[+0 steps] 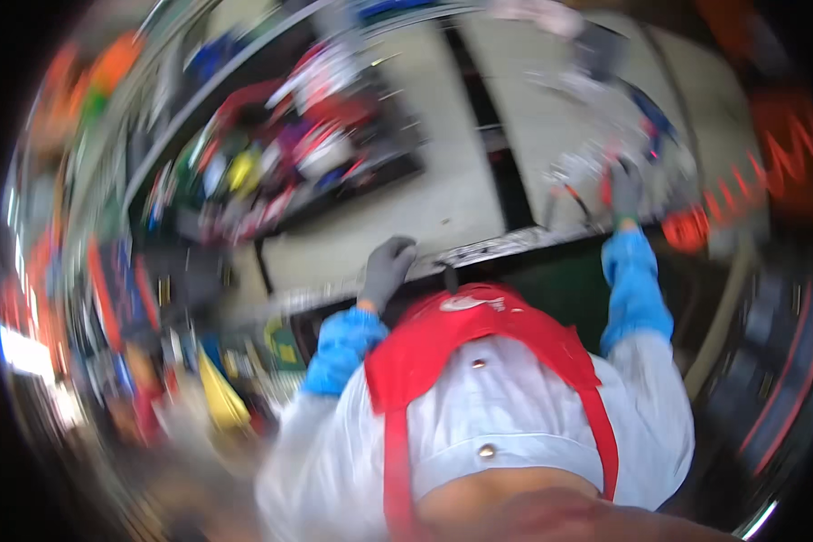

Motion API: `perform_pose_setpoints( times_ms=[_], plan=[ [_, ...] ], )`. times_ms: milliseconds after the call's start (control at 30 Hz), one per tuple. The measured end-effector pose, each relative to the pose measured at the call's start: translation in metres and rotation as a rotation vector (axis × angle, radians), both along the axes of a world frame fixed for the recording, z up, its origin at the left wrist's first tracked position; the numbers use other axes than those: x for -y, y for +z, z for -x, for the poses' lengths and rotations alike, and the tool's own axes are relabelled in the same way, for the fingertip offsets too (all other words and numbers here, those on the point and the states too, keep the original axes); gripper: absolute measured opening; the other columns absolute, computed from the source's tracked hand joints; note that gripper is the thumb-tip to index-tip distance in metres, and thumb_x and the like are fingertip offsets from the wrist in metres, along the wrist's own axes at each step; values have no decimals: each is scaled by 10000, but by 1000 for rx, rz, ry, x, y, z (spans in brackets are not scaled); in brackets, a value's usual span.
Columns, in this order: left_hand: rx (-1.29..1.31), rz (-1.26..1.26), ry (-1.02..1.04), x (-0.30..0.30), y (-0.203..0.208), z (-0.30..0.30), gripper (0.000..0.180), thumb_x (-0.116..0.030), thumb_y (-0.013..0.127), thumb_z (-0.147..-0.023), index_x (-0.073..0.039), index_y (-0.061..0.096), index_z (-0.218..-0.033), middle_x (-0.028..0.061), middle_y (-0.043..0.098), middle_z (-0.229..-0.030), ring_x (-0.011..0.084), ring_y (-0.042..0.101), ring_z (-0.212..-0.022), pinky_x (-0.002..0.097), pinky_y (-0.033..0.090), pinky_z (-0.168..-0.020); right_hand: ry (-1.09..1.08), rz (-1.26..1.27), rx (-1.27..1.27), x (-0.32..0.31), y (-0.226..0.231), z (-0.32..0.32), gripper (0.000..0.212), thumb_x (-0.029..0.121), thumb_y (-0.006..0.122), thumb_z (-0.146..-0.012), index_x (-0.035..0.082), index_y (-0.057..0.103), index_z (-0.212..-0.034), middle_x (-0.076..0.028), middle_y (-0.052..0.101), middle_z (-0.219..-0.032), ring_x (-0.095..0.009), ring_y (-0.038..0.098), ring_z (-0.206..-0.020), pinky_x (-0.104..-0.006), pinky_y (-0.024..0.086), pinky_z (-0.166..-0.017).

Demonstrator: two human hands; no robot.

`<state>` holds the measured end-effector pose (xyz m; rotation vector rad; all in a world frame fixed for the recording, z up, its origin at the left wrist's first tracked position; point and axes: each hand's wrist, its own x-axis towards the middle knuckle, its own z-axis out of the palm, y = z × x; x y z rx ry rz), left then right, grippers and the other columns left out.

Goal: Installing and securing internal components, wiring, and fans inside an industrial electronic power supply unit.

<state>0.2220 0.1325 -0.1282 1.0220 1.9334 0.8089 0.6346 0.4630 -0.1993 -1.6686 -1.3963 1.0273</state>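
My left hand (388, 269), in a grey glove with a blue sleeve cover above the wrist, is at the near edge of a pale work surface (406, 226). Its fingers lie forward, slightly bent, and I see nothing held in them. Farther out on the right, my grey-gloved right hand (625, 188) reaches over the surface. Beside its fingers is a small red thing (607, 185), smeared by motion. Clear, crumpled-looking plastic (596, 122) lies around and beyond that hand. Blur hides whether the right fingers grip anything.
A dark tray (370, 181) of mixed red, white and yellow items stands at the left. A black strip (497, 154) crosses the surface. An orange coiled hose (696, 226) hangs at the right. Something yellow (221, 397) is at lower left.
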Motion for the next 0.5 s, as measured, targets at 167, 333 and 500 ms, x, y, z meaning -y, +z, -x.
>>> perform_pose_setpoints(
  times_ms=[167,333,500],
  plan=[
    [-401,339,524,119,-17,28,343,-331,576,-864,-65,706,-1038,182,705,-1020,359,661,-988,422,496,-911,398,-4,-182,107,48,151,304,130,595,-931,-32,625,-1186,-98,662,-1044,-154,612,-926,-273,487,-854],
    [-439,364,1374,266,-29,25,297,-304,689,-791,-128,746,-1023,108,725,-1030,307,659,-1041,403,478,-952,910,367,-237,185,36,229,298,126,592,-933,-47,634,-1172,-116,666,-1084,-173,608,-1007,-292,474,-911],
    [-441,-41,1898,371,-66,37,286,-145,700,-844,22,690,-1076,74,689,-813,153,626,-701,292,509,-640,1234,256,-82,204,54,262,298,124,590,-927,-50,637,-1164,-144,673,-1115,-209,616,-1054,-312,459,-952]
  ],
)
